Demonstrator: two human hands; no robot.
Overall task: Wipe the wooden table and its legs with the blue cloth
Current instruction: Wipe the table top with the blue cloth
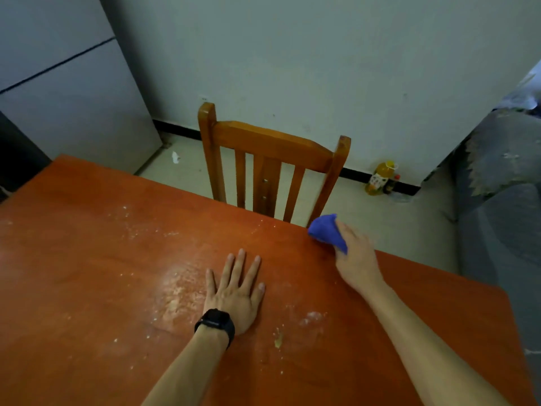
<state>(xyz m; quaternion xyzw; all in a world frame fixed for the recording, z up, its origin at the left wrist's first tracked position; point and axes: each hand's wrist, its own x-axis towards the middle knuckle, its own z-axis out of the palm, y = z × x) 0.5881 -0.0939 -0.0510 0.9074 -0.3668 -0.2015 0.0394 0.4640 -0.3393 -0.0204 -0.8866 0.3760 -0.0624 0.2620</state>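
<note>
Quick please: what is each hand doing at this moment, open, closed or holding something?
Left hand: open, fingers straight, flat on the wooden table.
Right hand: holds the blue cloth at the table's far edge.

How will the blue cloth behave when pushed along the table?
The blue cloth looks soft and floppy: it is bunched in the right hand. Likely light, since one hand holds it easily. On the crumb-dusted table it will probably drag, not slide freely.
</note>
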